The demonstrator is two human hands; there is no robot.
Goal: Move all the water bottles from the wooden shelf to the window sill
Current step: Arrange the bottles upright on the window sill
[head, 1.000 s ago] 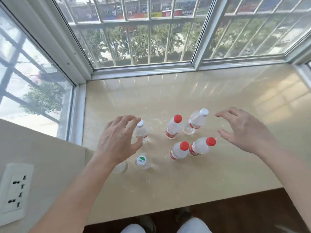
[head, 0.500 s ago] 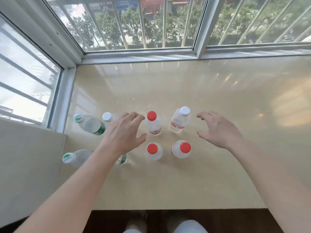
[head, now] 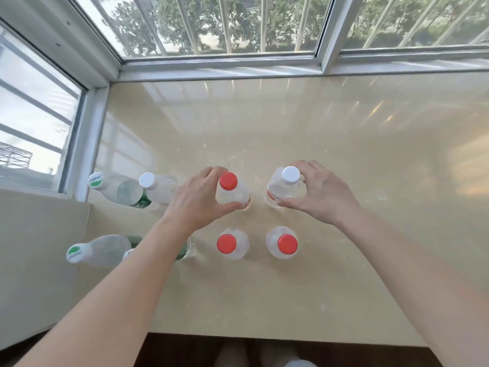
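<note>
Several clear water bottles stand on the beige window sill (head: 344,160). My left hand (head: 195,202) wraps around a red-capped bottle (head: 231,190) in the back row. My right hand (head: 315,194) grips a white-capped bottle (head: 284,186) beside it. Two more red-capped bottles (head: 230,246) (head: 284,245) stand in front, untouched. To the left are a white-capped bottle (head: 156,188) and two green-capped bottles (head: 116,189) (head: 98,250); my left forearm hides part of the nearer one.
White window frames (head: 219,64) with bars close the sill at the back and left. A beige wall (head: 34,260) borders the left side. The sill's front edge meets dark floor (head: 185,350) below, where feet show.
Both hands moved forward and closed onto the two back bottles: left on the red-capped one, right on the white-capped one. The view tilted further down over the sill.
</note>
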